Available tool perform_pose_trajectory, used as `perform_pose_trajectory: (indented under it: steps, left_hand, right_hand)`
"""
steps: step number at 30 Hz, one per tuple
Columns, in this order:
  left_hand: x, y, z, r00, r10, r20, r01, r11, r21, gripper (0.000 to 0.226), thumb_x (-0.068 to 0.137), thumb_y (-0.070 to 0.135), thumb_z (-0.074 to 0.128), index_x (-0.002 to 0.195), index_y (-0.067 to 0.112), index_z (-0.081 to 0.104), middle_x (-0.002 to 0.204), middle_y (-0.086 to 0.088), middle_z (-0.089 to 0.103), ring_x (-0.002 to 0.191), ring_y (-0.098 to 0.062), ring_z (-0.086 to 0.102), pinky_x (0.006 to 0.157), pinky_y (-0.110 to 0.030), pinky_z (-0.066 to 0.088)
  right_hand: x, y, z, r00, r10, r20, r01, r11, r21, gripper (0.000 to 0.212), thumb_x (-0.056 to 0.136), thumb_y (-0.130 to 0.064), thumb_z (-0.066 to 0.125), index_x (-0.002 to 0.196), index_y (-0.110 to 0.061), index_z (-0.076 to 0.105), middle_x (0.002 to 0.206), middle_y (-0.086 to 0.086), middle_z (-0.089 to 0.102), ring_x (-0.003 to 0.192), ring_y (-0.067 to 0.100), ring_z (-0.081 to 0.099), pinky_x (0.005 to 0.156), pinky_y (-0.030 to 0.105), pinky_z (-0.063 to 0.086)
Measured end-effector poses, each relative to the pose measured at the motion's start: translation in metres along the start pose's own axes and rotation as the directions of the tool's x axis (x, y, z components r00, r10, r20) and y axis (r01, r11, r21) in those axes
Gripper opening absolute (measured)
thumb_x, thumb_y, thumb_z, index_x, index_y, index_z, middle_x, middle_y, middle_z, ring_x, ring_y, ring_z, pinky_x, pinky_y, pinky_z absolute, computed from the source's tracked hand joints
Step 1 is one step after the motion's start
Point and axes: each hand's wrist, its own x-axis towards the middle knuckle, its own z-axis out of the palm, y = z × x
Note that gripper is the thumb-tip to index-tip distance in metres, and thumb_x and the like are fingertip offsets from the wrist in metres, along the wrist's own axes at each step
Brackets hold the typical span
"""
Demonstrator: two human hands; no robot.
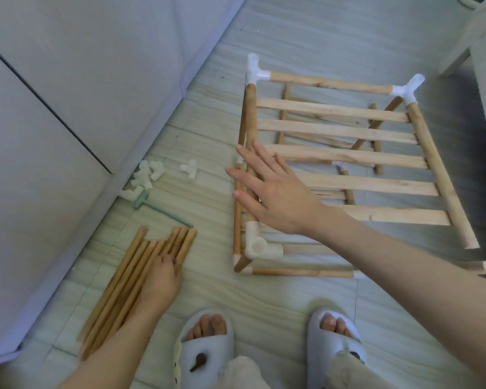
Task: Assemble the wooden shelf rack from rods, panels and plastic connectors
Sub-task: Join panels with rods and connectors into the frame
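Note:
A partly built wooden shelf rack (pixel 345 153) stands on the floor tiles, with slatted panels, round rods and white plastic connectors at its corners. My right hand (pixel 272 192) lies flat with spread fingers on the rack's left side rod (pixel 250 113). A three-way connector (pixel 260 247) sits at the near left corner of the upper tier. My left hand (pixel 163 279) rests on a bundle of loose wooden rods (pixel 129 284) lying on the floor at the left; its fingertips touch the rods' upper ends.
A pile of loose white connectors (pixel 148 178) and one single connector (pixel 189 168) lie near the wall. A green plastic mallet (pixel 157 210) lies beside them. My two slippered feet (pixel 267 349) stand at the bottom. A white cabinet wall (pixel 68 94) borders the left.

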Motion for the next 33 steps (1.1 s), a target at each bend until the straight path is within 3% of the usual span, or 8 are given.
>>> perform_pose_trajectory:
  steps: [7, 11, 14, 19, 22, 25, 30, 33]
  left_hand:
    - [0.000, 0.022, 0.009, 0.999, -0.034, 0.030, 0.020, 0.927, 0.373, 0.039, 0.095, 0.037, 0.046, 0.126, 0.012, 0.048, 0.132, -0.009, 0.044, 0.121, -0.024, 0.045, 0.095, -0.036, 0.041]
    - [-0.012, 0.033, -0.024, 0.995, 0.086, -0.043, -0.075, 0.975, 0.209, 0.046, 0.097, 0.034, 0.042, 0.137, 0.012, 0.035, 0.127, 0.000, 0.056, 0.110, -0.020, 0.057, 0.097, -0.038, 0.039]
    - [-0.028, 0.058, -0.070, 0.968, 0.149, -0.200, -0.186, 0.966, -0.181, 0.025, 0.096, 0.028, 0.044, 0.113, 0.011, 0.048, 0.079, 0.000, 0.063, 0.069, -0.018, 0.060, 0.063, -0.035, 0.048]
    - [-0.067, 0.127, -0.166, 0.829, 0.286, -0.480, -0.511, 0.735, -0.445, 0.006, 0.093, 0.024, 0.052, 0.099, 0.026, 0.053, 0.081, 0.006, 0.065, 0.076, -0.012, 0.062, 0.066, -0.029, 0.046]
    - [-0.108, 0.170, -0.213, 0.776, 0.300, -0.555, -0.617, 0.539, -0.573, 0.011, 0.092, 0.022, 0.055, 0.086, 0.031, 0.053, 0.083, 0.001, 0.066, 0.081, -0.020, 0.063, 0.075, -0.039, 0.052]
    - [-0.148, 0.199, -0.234, 0.713, 0.339, -0.614, -0.697, 0.440, -0.567, 0.010, 0.092, 0.022, 0.057, 0.083, 0.027, 0.055, 0.078, 0.002, 0.063, 0.071, -0.017, 0.062, 0.062, -0.025, 0.052]
    - [-0.198, 0.227, -0.236, 0.726, 0.404, -0.557, -0.666, 0.209, -0.716, 0.006, 0.093, 0.012, 0.056, 0.092, 0.018, 0.053, 0.094, -0.007, 0.063, 0.080, -0.013, 0.070, 0.067, -0.019, 0.055]
    - [-0.208, 0.233, -0.226, 0.771, 0.428, -0.471, -0.576, 0.155, -0.803, 0.007, 0.093, 0.007, 0.054, 0.100, 0.010, 0.051, 0.099, -0.012, 0.063, 0.087, -0.018, 0.070, 0.072, -0.022, 0.056]
  right_hand:
    - [-0.001, 0.002, 0.004, 1.000, -0.007, -0.008, 0.008, 0.999, 0.045, 0.047, 0.099, -0.042, 0.031, 0.144, -0.029, 0.033, 0.159, -0.002, 0.002, 0.145, 0.020, -0.009, 0.115, 0.042, -0.004]
    - [-0.013, 0.000, -0.009, 1.000, 0.017, 0.012, -0.018, 0.987, 0.162, 0.048, 0.100, -0.037, 0.031, 0.146, -0.023, 0.030, 0.159, 0.000, 0.005, 0.146, 0.016, -0.004, 0.118, 0.039, 0.000]
    - [-0.032, 0.000, -0.028, 0.990, 0.054, -0.131, -0.023, 0.974, 0.223, 0.042, 0.099, -0.023, 0.043, 0.139, -0.010, 0.043, 0.153, 0.010, 0.027, 0.142, 0.023, 0.021, 0.115, 0.029, 0.013]
    - [-0.060, -0.007, -0.074, 0.936, 0.214, -0.281, -0.103, 0.926, 0.364, 0.029, 0.097, -0.015, 0.048, 0.121, -0.006, 0.061, 0.124, 0.009, 0.058, 0.115, 0.023, 0.054, 0.092, 0.015, 0.032]
    - [-0.080, -0.014, -0.097, 0.943, 0.222, -0.249, -0.104, 0.906, 0.410, 0.035, 0.096, -0.027, 0.050, 0.126, -0.011, 0.057, 0.125, 0.004, 0.059, 0.114, 0.017, 0.055, 0.093, 0.019, 0.037]
    - [-0.099, -0.022, -0.112, 0.958, 0.181, -0.221, -0.081, 0.914, 0.397, 0.053, 0.092, -0.044, 0.052, 0.137, -0.017, 0.045, 0.135, -0.001, 0.051, 0.125, 0.012, 0.045, 0.096, 0.014, 0.028]
    - [-0.117, -0.036, -0.124, 0.951, 0.144, -0.275, -0.002, 0.890, 0.457, 0.031, 0.090, -0.036, 0.058, 0.117, -0.019, 0.056, 0.090, -0.010, 0.062, 0.082, -0.004, 0.055, 0.073, 0.017, 0.039]
    - [-0.126, -0.033, -0.125, 0.909, 0.199, -0.366, -0.003, 0.881, 0.473, 0.020, 0.092, -0.016, 0.056, 0.112, -0.013, 0.058, 0.081, -0.005, 0.057, 0.072, 0.009, 0.051, 0.066, 0.022, 0.035]
